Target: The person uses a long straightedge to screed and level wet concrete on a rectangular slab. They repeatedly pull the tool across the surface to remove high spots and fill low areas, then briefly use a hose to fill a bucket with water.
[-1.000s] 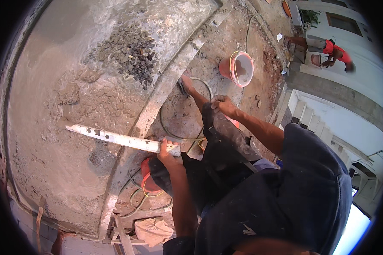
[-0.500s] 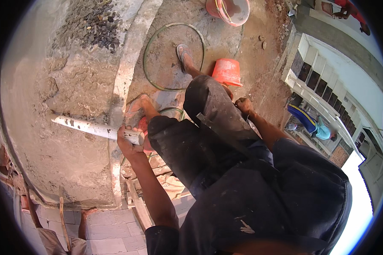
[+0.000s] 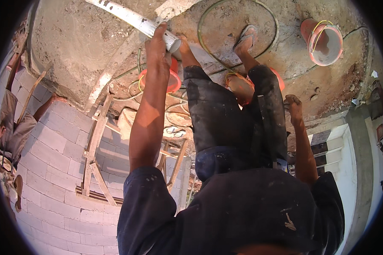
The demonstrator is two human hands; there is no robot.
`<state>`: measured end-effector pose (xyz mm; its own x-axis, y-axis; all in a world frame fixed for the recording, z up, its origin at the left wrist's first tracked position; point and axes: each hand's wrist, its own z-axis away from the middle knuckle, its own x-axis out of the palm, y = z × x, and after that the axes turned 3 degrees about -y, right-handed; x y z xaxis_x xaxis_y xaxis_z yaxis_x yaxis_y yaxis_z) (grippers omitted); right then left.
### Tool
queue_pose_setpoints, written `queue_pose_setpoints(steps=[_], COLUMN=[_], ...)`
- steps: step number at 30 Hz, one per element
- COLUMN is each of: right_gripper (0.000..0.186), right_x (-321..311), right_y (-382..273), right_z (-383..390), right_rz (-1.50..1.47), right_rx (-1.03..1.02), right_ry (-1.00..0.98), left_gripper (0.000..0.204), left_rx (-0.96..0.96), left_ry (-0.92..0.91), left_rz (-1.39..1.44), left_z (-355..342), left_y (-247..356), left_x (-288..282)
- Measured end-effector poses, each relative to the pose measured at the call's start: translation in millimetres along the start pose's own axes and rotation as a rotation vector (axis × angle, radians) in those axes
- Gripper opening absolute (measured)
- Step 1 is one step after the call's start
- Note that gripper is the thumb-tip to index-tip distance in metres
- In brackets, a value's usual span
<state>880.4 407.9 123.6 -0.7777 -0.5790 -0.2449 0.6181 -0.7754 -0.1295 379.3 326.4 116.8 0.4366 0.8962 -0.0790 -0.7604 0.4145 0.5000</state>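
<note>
Stretched out forward, my left hand [image 3: 157, 46] is wrapped round one end of a white pipe [image 3: 130, 16] with dark specks. The pipe slants away to the upper left, and its far end runs out of view. Below it lies wet grey mortar [image 3: 68, 34]. My right hand [image 3: 293, 106] is a loose fist beside my right knee, with nothing visible in it. A red bucket [image 3: 173, 80] stands beneath my left wrist. Another red bucket [image 3: 278, 79] is partly hidden behind my right knee.
A red bucket with a yellow handle [image 3: 326, 46] sits at the upper right. A green hose [image 3: 201, 36] loops around my sandalled right foot. To the left are a wooden frame [image 3: 89, 159], a grey block wall [image 3: 51, 170] and another person's legs [image 3: 17, 119]. White steps [image 3: 331, 148] lie to the right.
The view has swung leftward, so the scene appears turned and the block wall shows more. My left hand keeps its hold on the pipe. My right hand stays closed near my knee.
</note>
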Motion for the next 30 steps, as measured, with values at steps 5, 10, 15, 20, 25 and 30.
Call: queue_pose_setpoints(steps=[5,10,15,20,25,30], right_gripper=[0.018,0.017,0.029,0.048,0.086,0.093], right_x=[-32.6,-11.2,89.8,300.8,454.6,519.7], right_y=[-36.9,-130.8,-277.5,-366.4,-383.2,-341.8], right_z=[-17.0,-40.8,-43.1,21.0,43.7,42.3], right_rz=[0.146,0.441,0.737,0.879,1.297,1.531], right_rx=[-0.009,-0.186,-0.536,-0.917,-1.06,-0.856], right_ry=[0.009,-0.017,-0.23,-0.226,-0.214,-0.03], left_gripper=[0.049,0.045,0.033,0.024,0.015,0.028], left_rx=[0.027,0.216,0.043,-0.373,-0.709,-0.506], left_ry=[-0.122,-0.029,0.42,0.75,0.715,0.396], left_rz=[-0.184,0.053,0.238,0.534,0.7,0.473], left_z=[25.6,40.9,88.6,188.0,241.4,172.3], left_y=[-3.3,-63.0,-198.0,-405.7,-424.9,-337.4], left_x=[-31.0,-95.0,-186.2,-229.7,-191.9,-188.9])
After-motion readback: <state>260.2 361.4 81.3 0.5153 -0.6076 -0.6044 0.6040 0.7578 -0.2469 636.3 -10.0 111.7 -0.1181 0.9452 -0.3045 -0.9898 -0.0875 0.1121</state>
